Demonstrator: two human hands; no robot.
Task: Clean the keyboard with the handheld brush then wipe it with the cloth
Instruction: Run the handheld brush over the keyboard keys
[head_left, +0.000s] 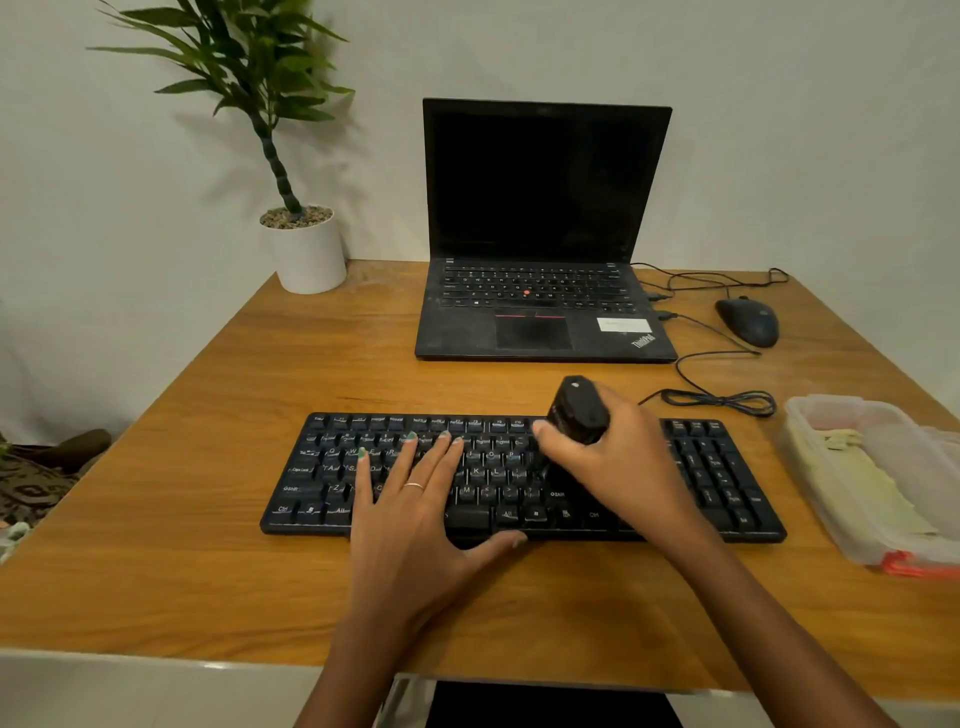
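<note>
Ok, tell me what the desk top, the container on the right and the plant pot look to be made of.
Desk top: wood or wood-look laminate, going by its orange-brown grain and soft sheen. Container: translucent plastic, cloudy walls with pale contents showing through. Plant pot: smooth white, ceramic or plastic; the view leaves that open.

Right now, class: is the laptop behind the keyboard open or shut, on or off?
Open: the laptop has its lid raised, keys showing. Its screen is black; whether powered, cannot tell.
</note>
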